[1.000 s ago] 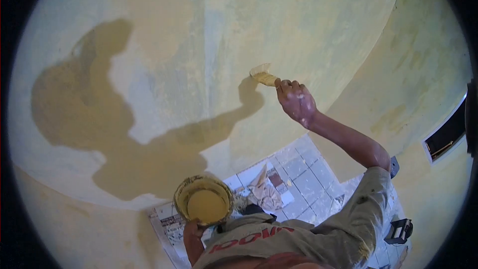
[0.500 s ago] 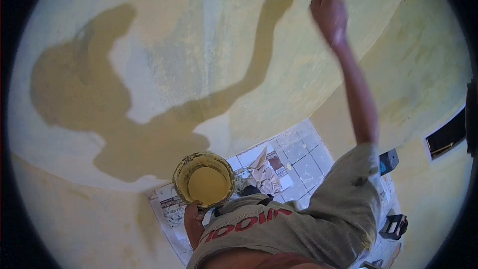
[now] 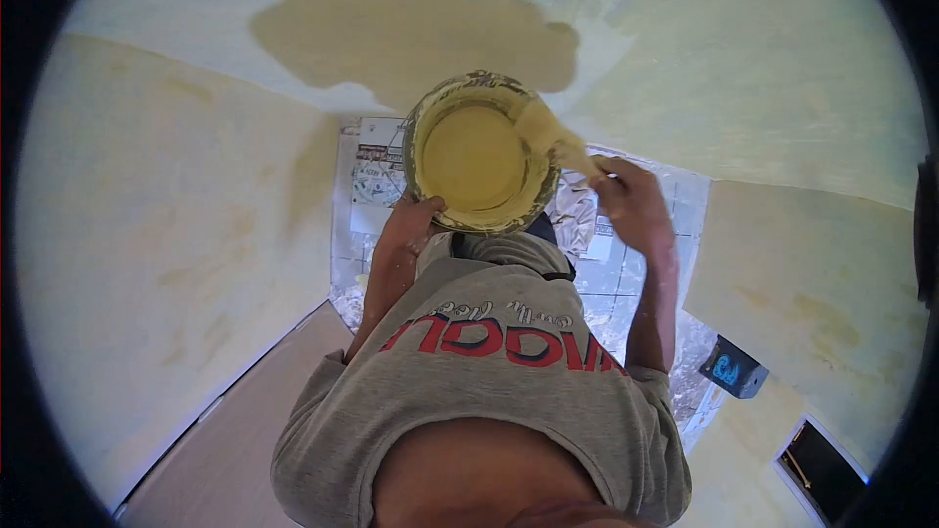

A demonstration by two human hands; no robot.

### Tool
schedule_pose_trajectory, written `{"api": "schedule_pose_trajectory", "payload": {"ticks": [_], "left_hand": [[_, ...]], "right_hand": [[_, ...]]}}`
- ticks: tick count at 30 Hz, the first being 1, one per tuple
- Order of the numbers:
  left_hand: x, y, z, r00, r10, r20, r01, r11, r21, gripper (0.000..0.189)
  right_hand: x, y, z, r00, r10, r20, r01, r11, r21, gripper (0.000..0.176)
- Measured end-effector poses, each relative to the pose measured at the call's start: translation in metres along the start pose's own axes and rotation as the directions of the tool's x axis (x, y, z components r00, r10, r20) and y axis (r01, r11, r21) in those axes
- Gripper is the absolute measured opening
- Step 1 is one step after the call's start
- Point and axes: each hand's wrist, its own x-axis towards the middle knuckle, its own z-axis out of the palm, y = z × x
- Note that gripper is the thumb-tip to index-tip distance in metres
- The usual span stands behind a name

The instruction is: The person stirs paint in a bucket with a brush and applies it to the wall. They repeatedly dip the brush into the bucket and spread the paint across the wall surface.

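View: head camera, looking straight down over my shirt [image 3: 489, 386].
Left arm: bent at the elbow, the forearm angling up and inward from the sleeve to the bucket [image 3: 469, 88].
Left hand [image 3: 416, 220]: at the near-left edge of the bucket, clamped on its rim, a digit lapping over onto the paint-smeared inside.
Right arm: bent, the forearm rising almost upright beside my body, with the wrist turned in toward the bucket.
Right hand [image 3: 634, 200]: just outside the bucket's right side, fingers closed around the handle of the brush [image 3: 544, 130].
Brush: slanting up and to the left from my fist, its wide, paint-coated end over the bucket's right rim.
Bucket: in front of my waist, mouth facing up, with yellowish paint [image 3: 473, 158] inside.
Around: a crumpled cloth [image 3: 575, 217] and printed sheets [image 3: 372, 213] on the tiled floor [image 3: 626, 279]; a dark box [image 3: 734, 369] to my right; a shadow [image 3: 411, 20] on the wall [image 3: 782, 108] ahead.
Hidden: the fingers of my left hand beneath the rim, the bucket's underside, and part of the cloth behind the bucket.
Hard to make out: the brush and right hand are slightly blurred; I cannot tell whether the bristles touch the bucket's inner side.
Cut off: the top of the shadow, by the upper frame edge.
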Motion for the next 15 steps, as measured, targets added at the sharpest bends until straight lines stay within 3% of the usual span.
{"api": "schedule_pose_trajectory", "payload": {"ticks": [1,2,5,7,11,15], "left_hand": [[0.019,-0.012,-0.022,1.000,0.001,0.000,-0.001,1.000,0.004,0.051],[0.023,-0.011,-0.025,1.000,0.002,0.001,-0.002,1.000,0.005,0.051],[0.038,-0.022,-0.042,0.993,0.096,0.074,-0.099,0.994,0.042,0.046],[0.043,-0.025,-0.049,0.988,0.105,0.112,-0.117,0.987,0.113,0.044],[0.030,-0.017,-0.038,0.992,0.122,0.037,-0.125,0.989,0.081,0.045],[0.038,-0.019,-0.045,0.987,0.122,0.102,-0.133,0.985,0.114,0.048]], "right_hand": [[0.006,-0.001,0.042,0.997,-0.080,-0.005,0.077,0.971,-0.227,0.019],[0.011,-0.010,0.062,0.998,-0.056,0.015,0.058,0.934,-0.353,0.019],[0.024,0.003,0.113,0.999,0.020,-0.035,-0.034,0.867,-0.496,0.022],[0.028,0.006,0.130,0.992,0.127,-0.025,-0.111,0.732,-0.672,0.022],[0.033,0.022,0.154,0.994,0.083,-0.069,-0.107,0.665,-0.739,0.023],[0.048,0.044,0.173,0.992,-0.012,-0.126,-0.089,0.644,-0.760,0.031]]}}
